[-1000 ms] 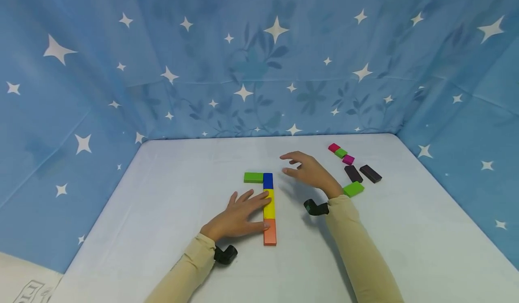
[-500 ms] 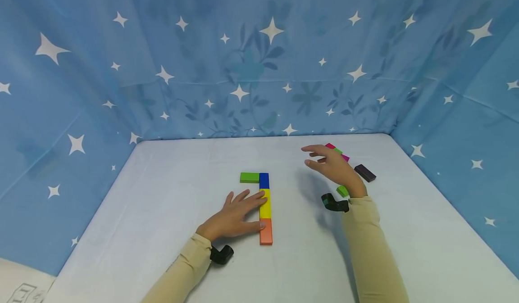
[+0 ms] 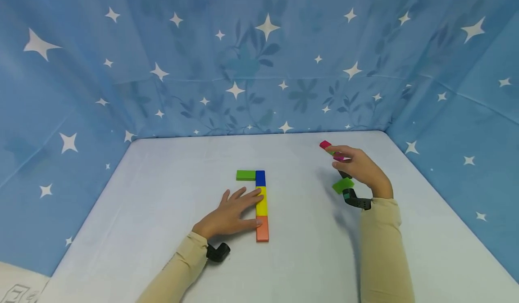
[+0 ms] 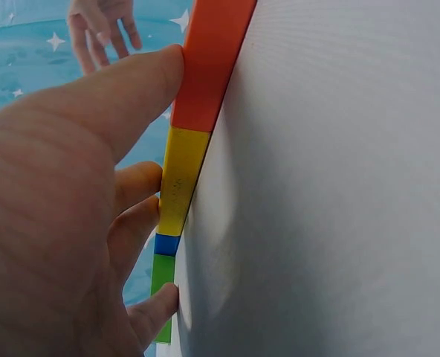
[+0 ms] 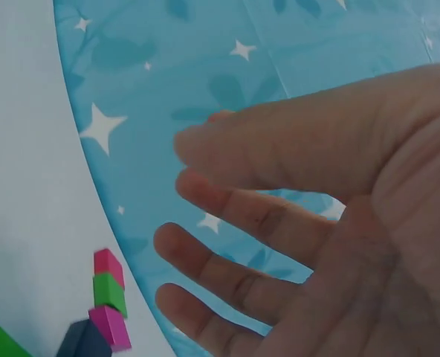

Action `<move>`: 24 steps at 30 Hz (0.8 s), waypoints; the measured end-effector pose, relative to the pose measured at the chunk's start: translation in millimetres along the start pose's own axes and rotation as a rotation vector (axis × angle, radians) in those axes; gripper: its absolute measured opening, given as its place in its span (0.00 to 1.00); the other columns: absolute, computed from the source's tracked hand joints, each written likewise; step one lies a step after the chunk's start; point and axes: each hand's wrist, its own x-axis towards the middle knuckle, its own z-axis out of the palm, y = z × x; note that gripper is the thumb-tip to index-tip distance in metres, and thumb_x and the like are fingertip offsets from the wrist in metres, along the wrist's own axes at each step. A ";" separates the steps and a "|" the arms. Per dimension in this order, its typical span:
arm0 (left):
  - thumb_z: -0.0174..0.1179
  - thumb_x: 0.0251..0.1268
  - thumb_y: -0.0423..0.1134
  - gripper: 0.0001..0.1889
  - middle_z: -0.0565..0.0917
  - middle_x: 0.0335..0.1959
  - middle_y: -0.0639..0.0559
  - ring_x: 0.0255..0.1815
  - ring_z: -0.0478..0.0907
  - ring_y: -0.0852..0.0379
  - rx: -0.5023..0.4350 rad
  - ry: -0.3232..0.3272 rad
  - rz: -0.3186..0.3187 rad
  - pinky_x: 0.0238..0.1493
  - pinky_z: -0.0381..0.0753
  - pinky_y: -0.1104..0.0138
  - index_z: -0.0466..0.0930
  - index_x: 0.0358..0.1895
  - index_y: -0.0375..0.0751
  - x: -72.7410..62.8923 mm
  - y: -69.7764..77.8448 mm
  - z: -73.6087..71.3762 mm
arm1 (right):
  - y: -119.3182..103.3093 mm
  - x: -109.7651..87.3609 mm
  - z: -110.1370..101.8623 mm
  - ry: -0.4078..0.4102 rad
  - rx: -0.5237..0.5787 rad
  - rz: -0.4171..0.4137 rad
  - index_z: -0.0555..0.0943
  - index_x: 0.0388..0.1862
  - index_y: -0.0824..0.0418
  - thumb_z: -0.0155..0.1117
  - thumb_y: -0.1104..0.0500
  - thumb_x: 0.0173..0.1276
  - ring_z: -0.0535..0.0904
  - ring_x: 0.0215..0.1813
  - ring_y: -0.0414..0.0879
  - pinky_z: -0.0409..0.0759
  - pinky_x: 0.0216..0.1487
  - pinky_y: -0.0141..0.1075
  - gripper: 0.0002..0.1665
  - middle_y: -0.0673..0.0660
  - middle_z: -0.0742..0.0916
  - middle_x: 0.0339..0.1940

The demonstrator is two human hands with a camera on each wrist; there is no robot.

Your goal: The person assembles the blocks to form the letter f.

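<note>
My left hand [image 3: 228, 216] rests with spread fingers along a row of flat blocks. Its thumb touches the orange block [image 3: 262, 232] and two fingers lie on the yellow block [image 3: 261, 206]. Beyond the yellow one comes a blue block [image 3: 260, 178], and a green block [image 3: 245, 175] adjoins it on the left. My right hand [image 3: 363, 168] hovers, fingers loosely bent and holding nothing, above the loose blocks at the right. Partly visible under it are a purple block [image 5: 110, 328], a black block [image 3: 345, 174] and a green block [image 3: 342, 186].
A pink block [image 3: 325, 144] lies beyond the right hand, with a small green block [image 5: 109, 291] between it and the purple one. The white table [image 3: 182, 168] ends at a blue star-patterned curtain [image 3: 243, 60] behind and at both sides.
My right hand has moved rightward, from beside the block row to over the loose blocks. The left hand has stayed on the row; the head view has shifted slightly.
</note>
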 end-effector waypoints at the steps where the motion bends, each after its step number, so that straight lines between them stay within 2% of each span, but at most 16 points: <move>1: 0.61 0.77 0.63 0.40 0.58 0.87 0.56 0.88 0.45 0.40 0.002 -0.001 -0.003 0.80 0.30 0.33 0.65 0.85 0.51 -0.3 -0.2 -0.3 | 2.3 -1.6 -1.8 -0.004 0.005 0.009 0.76 0.76 0.64 0.61 0.64 0.81 0.77 0.69 0.72 0.81 0.63 0.61 0.27 0.73 0.77 0.73; 4: 0.61 0.77 0.63 0.40 0.58 0.87 0.56 0.88 0.44 0.40 0.004 -0.002 -0.004 0.80 0.29 0.33 0.65 0.85 0.51 -0.8 -0.2 -1.1 | 8.9 -6.5 -6.8 -0.018 0.012 0.035 0.76 0.76 0.66 0.60 0.66 0.80 0.76 0.70 0.71 0.78 0.65 0.61 0.27 0.73 0.77 0.72; 10: 0.61 0.77 0.62 0.40 0.58 0.87 0.55 0.88 0.44 0.39 -0.003 -0.006 -0.001 0.80 0.29 0.33 0.65 0.84 0.49 -1.0 1.5 -1.5 | 22.8 -16.7 -15.1 -0.052 -0.045 0.099 0.78 0.74 0.68 0.60 0.67 0.77 0.73 0.71 0.70 0.72 0.70 0.66 0.27 0.73 0.77 0.72; 14: 0.61 0.77 0.62 0.40 0.58 0.87 0.55 0.88 0.45 0.39 0.000 -0.005 -0.003 0.80 0.29 0.33 0.66 0.84 0.49 -0.7 1.8 -0.9 | 32.1 -20.8 -17.1 -0.076 -0.054 0.152 0.79 0.71 0.71 0.61 0.67 0.75 0.73 0.65 0.66 0.75 0.66 0.62 0.27 0.73 0.80 0.67; 20: 0.61 0.77 0.63 0.40 0.58 0.87 0.54 0.88 0.45 0.39 0.005 -0.005 0.003 0.80 0.30 0.32 0.66 0.84 0.49 0.5 0.6 0.8 | 46.0 -22.7 -17.4 -0.125 -0.048 0.182 0.80 0.68 0.72 0.61 0.69 0.72 0.75 0.60 0.62 0.76 0.61 0.57 0.26 0.72 0.82 0.62; 24: 0.61 0.77 0.63 0.40 0.58 0.87 0.54 0.88 0.45 0.39 0.009 -0.007 0.005 0.80 0.30 0.32 0.65 0.84 0.49 1.6 1.5 1.0 | 50.7 -23.4 -16.3 -0.163 -0.050 0.215 0.80 0.67 0.73 0.63 0.70 0.67 0.73 0.57 0.61 0.76 0.54 0.50 0.28 0.67 0.80 0.50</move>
